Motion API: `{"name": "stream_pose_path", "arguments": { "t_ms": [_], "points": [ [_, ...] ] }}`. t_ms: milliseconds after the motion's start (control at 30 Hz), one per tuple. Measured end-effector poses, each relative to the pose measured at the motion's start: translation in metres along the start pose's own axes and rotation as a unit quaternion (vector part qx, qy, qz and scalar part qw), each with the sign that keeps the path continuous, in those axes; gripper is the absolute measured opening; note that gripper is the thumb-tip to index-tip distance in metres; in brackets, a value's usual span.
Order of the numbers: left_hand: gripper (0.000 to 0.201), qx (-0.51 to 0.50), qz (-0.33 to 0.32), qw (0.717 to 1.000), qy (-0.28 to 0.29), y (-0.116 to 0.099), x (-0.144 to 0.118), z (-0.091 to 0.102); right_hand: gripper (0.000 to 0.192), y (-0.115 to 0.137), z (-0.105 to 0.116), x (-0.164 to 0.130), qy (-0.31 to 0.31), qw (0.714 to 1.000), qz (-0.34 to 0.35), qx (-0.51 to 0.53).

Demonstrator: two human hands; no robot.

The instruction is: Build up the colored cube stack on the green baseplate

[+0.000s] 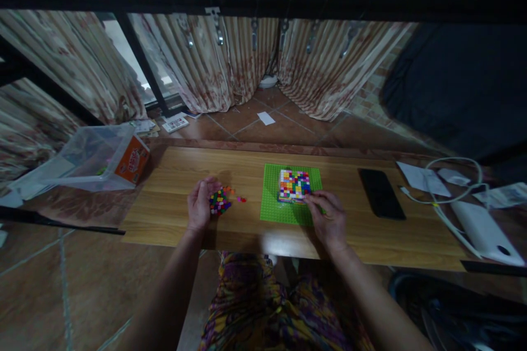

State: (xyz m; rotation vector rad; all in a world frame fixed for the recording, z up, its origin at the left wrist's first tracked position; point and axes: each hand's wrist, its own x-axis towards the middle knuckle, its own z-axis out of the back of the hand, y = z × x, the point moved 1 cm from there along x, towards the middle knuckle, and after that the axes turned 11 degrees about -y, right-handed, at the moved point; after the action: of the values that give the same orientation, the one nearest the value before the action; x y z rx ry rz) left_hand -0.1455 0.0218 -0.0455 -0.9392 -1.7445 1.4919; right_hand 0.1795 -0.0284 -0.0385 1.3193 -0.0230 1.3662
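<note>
Head view looks down on our two bare arms reaching over a wooden bench (370,241) set on a tiled floor. Our left hand (200,204) rests near the middle of the bench, left of centre, its grip curled loosely round a small heap of loose bricks (219,201): tiny cubes in red, yellow, green, blue and purple, packed close together. Two or three stray bricks (241,199) lie just beside the heap, on the side toward the baseplate.

Our right hand (330,216) lies at the near right corner of a green baseplate (274,205), which sits flat at the centre of the bench. Its fingertips (312,199) touch the near right edge of a brick mosaic (293,185). We cannot tell whether the grip pinches a brick or only presses; the fingers are drawn narrow together. The mosaic is a low square block standing on the far half of the baseplate, its top a chequer of white, red, yellow, blue and pink studs, with the green plate bare all round it.

Toward the right end of the bench lie a black phone (381,193), face up, then papers (422,178), a white cable (455,186) and a white device (486,230). Off the far left corner a clear plastic tub (82,162) lies tipped on its side with an orange box (132,160) against it.
</note>
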Motion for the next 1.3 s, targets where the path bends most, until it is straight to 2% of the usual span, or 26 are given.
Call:
{"name": "stream_pose_path", "arguments": {
  "t_ms": [200,333,433,567,700,867,967,1100,1300],
  "points": [
    [0.049,-0.013,0.005,1.000,0.002,0.002,0.001,0.001,0.021,0.006,0.007,-0.005,-0.007,1.000,0.002,-0.023],
    [0.047,-0.027,0.013,1.000,-0.003,0.001,-0.001,0.000,0.018,0.028,0.012,-0.007,-0.037,0.999,0.003,-0.006],
    [0.047,-0.039,0.024,0.999,-0.002,0.000,-0.002,0.000,0.016,0.049,0.007,-0.012,-0.015,0.999,0.012,0.035],
    [0.049,-0.058,0.027,0.998,0.005,0.003,-0.002,0.002,0.016,0.076,-0.017,-0.029,0.086,0.992,0.035,0.083],
    [0.049,-0.070,0.024,0.997,0.003,0.006,-0.001,0.003,0.018,0.101,-0.056,-0.046,0.186,0.976,0.054,0.096],
    [0.048,-0.081,0.033,0.996,0.009,0.002,-0.002,0.002,0.018,0.128,-0.108,-0.054,0.235,0.962,0.090,0.110],
    [0.049,-0.076,0.039,0.996,0.005,-0.001,-0.003,0.003,0.017,0.139,-0.129,-0.055,0.258,0.954,0.122,0.094],
    [0.049,-0.068,0.046,0.997,0.002,-0.002,-0.003,0.003,0.013,0.143,-0.143,-0.056,0.294,0.941,0.166,0.030],
    [0.047,-0.080,0.049,0.996,0.005,-0.001,-0.003,0.003,0.013,0.145,-0.145,-0.056,0.299,0.936,0.186,-0.015]
  ]
}}
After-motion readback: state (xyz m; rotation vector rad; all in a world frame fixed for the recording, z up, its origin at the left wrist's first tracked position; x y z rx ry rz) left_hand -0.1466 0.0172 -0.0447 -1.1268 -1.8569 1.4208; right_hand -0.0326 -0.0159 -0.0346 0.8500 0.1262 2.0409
